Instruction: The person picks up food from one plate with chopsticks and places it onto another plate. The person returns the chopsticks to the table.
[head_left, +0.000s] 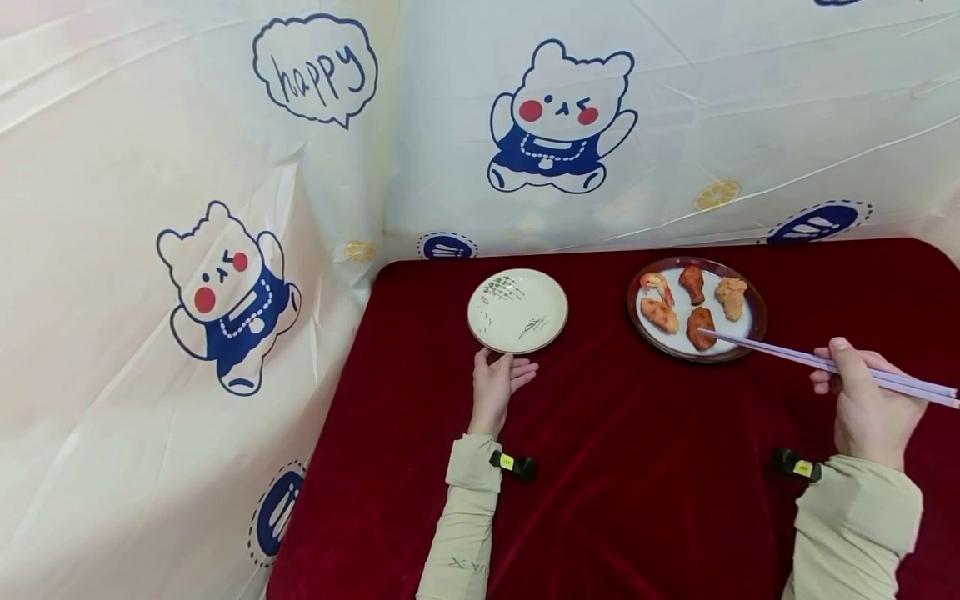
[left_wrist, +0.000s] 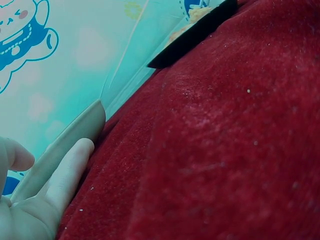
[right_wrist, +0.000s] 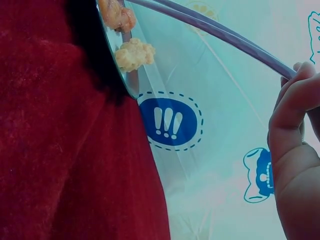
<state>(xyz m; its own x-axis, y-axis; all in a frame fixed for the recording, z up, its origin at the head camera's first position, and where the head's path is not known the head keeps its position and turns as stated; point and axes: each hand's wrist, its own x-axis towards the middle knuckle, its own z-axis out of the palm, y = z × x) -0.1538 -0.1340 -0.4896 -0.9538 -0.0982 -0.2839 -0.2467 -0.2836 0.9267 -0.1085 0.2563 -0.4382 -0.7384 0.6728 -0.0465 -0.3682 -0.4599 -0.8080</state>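
Note:
With my right hand (head_left: 873, 408) I grip a pair of light purple chopsticks (head_left: 795, 357). Their tips meet a browned piece of chicken (head_left: 701, 328) at the near side of a dark-rimmed plate (head_left: 759, 321). My left hand (head_left: 498, 385) is at the near rim of a cream plate (head_left: 517, 312) painted with green plants. Its fingers are extended, the fingertips right at the rim; the left wrist view has one finger (left_wrist: 70, 167) lying along the plate's side. In the right wrist view, the chopsticks (right_wrist: 235, 42) run from my curled fingers toward the food.
Also on the dark-rimmed plate are a drumstick (head_left: 692, 284), a shrimp (head_left: 657, 287), a browned wing (head_left: 660, 315) and a fried crumbed piece (head_left: 731, 297). Dark red cloth (head_left: 622, 467) covers the table. Printed white sheeting (head_left: 450, 125) hangs behind and at the left.

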